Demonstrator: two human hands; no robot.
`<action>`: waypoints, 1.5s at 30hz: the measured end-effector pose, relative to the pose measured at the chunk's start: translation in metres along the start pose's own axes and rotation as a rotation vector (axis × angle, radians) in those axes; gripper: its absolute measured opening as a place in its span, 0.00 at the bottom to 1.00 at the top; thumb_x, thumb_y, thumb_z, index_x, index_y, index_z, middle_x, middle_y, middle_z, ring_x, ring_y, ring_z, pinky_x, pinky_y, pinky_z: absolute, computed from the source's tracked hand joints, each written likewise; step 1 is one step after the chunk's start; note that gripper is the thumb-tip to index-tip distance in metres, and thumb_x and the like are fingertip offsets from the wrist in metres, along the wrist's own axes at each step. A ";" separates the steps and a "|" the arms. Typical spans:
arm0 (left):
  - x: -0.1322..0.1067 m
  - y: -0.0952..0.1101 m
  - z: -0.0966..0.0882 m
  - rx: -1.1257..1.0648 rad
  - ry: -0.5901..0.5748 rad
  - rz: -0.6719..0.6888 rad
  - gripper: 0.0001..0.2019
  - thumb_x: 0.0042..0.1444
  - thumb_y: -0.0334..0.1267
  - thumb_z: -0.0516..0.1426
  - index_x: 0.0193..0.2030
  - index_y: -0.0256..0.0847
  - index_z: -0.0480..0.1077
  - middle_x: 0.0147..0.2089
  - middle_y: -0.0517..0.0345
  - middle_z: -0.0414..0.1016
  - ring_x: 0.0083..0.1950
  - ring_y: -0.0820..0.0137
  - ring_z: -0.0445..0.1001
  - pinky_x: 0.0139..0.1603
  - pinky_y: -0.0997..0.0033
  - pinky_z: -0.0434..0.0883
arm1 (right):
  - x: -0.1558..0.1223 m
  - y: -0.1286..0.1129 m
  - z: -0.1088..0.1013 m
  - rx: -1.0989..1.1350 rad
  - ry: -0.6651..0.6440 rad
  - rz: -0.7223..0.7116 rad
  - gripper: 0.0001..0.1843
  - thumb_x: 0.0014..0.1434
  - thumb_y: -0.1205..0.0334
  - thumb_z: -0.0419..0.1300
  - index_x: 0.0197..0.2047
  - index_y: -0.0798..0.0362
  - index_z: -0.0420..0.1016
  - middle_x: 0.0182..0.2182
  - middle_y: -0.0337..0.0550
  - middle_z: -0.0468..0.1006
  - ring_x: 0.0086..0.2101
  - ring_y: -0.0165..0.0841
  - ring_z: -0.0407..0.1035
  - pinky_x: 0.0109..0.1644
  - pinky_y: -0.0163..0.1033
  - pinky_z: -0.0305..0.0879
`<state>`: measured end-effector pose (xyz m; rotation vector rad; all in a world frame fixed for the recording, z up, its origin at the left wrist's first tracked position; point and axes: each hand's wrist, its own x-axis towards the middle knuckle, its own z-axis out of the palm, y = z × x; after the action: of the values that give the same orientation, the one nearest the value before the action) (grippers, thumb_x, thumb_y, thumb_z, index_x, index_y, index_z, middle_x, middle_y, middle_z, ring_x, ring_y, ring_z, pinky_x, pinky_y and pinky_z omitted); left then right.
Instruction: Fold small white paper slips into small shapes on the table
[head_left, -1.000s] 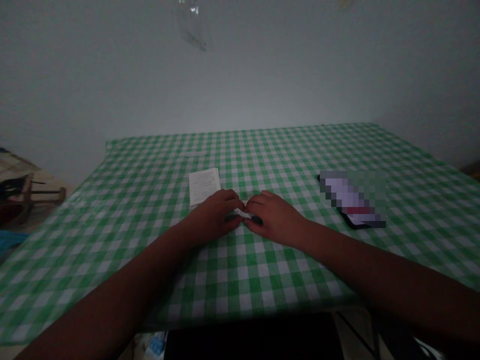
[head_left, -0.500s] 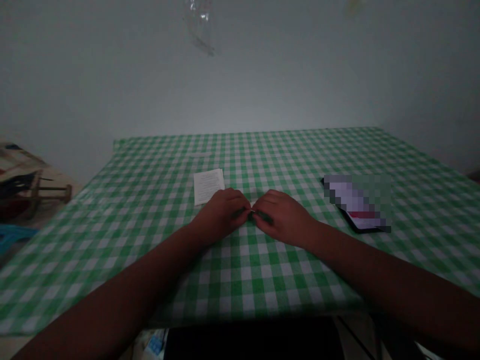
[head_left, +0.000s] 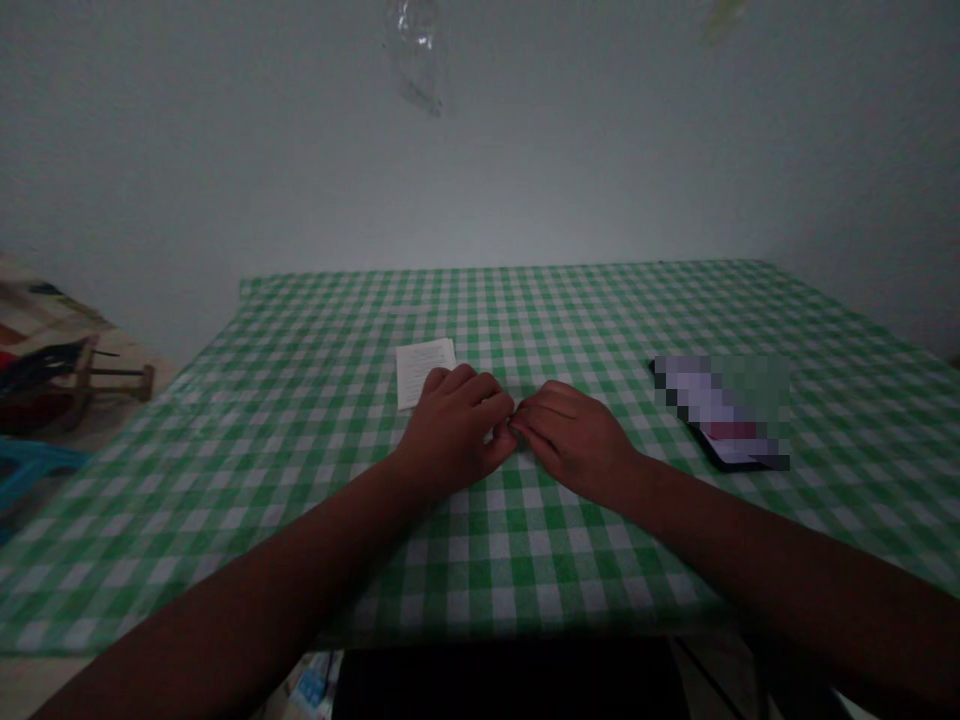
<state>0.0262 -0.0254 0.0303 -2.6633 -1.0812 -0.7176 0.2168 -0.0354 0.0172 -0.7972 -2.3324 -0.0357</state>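
Observation:
My left hand (head_left: 463, 423) and my right hand (head_left: 571, 432) meet fingertip to fingertip above the near middle of the table. Both are closed in a pinch, with thumbs against forefingers. Whatever sits between the fingertips is too small and dark to make out. Just behind my left hand lies a printed white paper (head_left: 421, 365), its lower right part covered by that hand. A phone (head_left: 720, 462), partly blurred out by blocky pixels, rests on the cloth to the right of my right hand.
A green and white checked tablecloth (head_left: 525, 560) covers the table, whose far edge is against a pale wall (head_left: 600, 150). A clear plastic bag (head_left: 416, 50) hangs there. On the floor at left are a wooden stool (head_left: 112, 385) and a blue plastic piece (head_left: 37, 465).
My left hand has turned, its knuckles now higher and its fingers more curled. The right fingers have drawn closer together at the left fingertips. The whole view has shifted slightly.

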 end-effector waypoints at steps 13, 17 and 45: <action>-0.002 -0.021 -0.010 0.037 0.051 -0.106 0.01 0.55 0.32 0.56 0.33 0.41 0.68 0.38 0.55 0.74 0.42 0.62 0.67 0.45 0.57 0.60 | -0.003 0.011 -0.009 -0.005 0.108 -0.001 0.09 0.67 0.66 0.55 0.40 0.56 0.77 0.36 0.47 0.81 0.37 0.37 0.71 0.45 0.46 0.70; -0.002 -0.002 -0.006 -0.071 0.062 -0.016 0.03 0.58 0.32 0.54 0.36 0.41 0.69 0.40 0.55 0.75 0.44 0.63 0.68 0.45 0.57 0.60 | -0.002 0.006 -0.004 0.025 0.113 -0.001 0.10 0.68 0.64 0.55 0.39 0.56 0.78 0.35 0.46 0.81 0.37 0.36 0.72 0.45 0.45 0.71; 0.000 0.001 -0.003 -0.076 0.009 -0.091 0.05 0.50 0.31 0.56 0.28 0.42 0.62 0.34 0.57 0.70 0.40 0.65 0.65 0.42 0.60 0.59 | -0.001 -0.003 -0.001 0.142 0.166 0.110 0.07 0.64 0.67 0.56 0.36 0.51 0.75 0.35 0.42 0.80 0.38 0.33 0.75 0.43 0.39 0.73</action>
<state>0.0256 -0.0271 0.0329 -2.6850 -1.2034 -0.8030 0.2164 -0.0382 0.0176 -0.8181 -2.1060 0.1069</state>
